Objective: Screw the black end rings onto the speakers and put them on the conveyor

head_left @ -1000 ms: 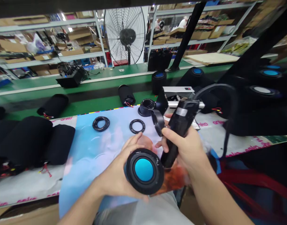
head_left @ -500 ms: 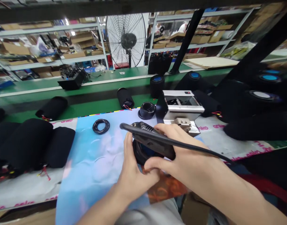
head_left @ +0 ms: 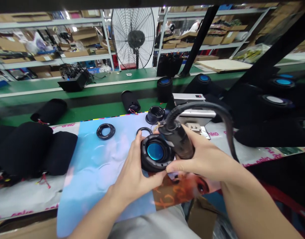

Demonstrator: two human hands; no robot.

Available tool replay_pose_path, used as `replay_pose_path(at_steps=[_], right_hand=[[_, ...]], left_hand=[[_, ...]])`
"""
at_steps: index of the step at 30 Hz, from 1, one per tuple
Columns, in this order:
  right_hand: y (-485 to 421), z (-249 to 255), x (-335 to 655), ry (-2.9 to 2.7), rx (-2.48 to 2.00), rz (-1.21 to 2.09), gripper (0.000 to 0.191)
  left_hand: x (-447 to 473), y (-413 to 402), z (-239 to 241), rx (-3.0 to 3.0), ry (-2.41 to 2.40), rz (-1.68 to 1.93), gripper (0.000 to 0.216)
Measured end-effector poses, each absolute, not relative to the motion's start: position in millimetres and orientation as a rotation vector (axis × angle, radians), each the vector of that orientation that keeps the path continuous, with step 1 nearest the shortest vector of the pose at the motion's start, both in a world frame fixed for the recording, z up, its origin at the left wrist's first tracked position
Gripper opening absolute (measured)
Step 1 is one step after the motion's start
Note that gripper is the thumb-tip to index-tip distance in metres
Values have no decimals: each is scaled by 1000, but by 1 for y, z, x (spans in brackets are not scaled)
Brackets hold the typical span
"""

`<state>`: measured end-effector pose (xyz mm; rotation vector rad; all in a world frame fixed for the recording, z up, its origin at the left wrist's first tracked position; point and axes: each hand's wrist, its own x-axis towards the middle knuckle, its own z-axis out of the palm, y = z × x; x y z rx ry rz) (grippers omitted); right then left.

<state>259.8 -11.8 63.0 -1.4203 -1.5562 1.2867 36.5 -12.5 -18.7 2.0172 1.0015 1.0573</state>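
Observation:
My left hand [head_left: 133, 174] grips the near left side of a round black speaker [head_left: 155, 152] whose blue cone end faces up toward me. In my right hand [head_left: 204, 159] is a black corded electric screwdriver [head_left: 179, 141]; its cord loops up and over to the right, and its tip is hidden. My right thumb touches the speaker's right rim. Just behind the speaker lies a thin black ring [head_left: 144, 129], partly covered by my fingers. A thicker black ring [head_left: 106, 131] lies to the left, and a black round cup-shaped part [head_left: 155, 114] stands farther back.
A silver metal box-like device [head_left: 192, 113] stands behind my right hand. Black fabric-covered cylinders [head_left: 30, 149] with wires lie at left, and more speakers [head_left: 283, 83] are at right. A printed poster sheet [head_left: 92, 186] covers the bench. Behind are a green conveyor and a fan [head_left: 136, 38].
My right hand has swung the screwdriver from lying across the speaker to tilted up at its right side, uncovering the blue cone. The cord now arches upward. The view has shifted slightly.

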Motion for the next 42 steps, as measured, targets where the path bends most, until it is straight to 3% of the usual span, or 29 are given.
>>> replay_pose_path(at_steps=[4, 9, 24, 30, 34, 39, 42], right_hand=[[-19, 63, 254, -1345, -1418, 1349, 93], [-21, 67, 248, -1510, -1505, 1116, 80], [-21, 58, 250, -1615, -1569, 962, 91], [-27, 52, 254, -1744, -1665, 896, 72], [-19, 70, 254, -1855, -1671, 896, 73], [-13, 84, 253, -1939, -1678, 961, 71], [-15, 81, 250, -1936, -1562, 914, 62]], left_hand=[[37, -15, -24, 2002, 1025, 1065, 121], [38, -15, -24, 1860, 1039, 1043, 124], [37, -10, -20, 1652, 973, 1026, 131], [38, -7, -18, 1685, 925, 1074, 109], [40, -4, -15, 1737, 875, 1113, 95], [43, -5, -13, 1587, 847, 1085, 92], [43, -7, -11, 1479, 791, 1055, 107]])
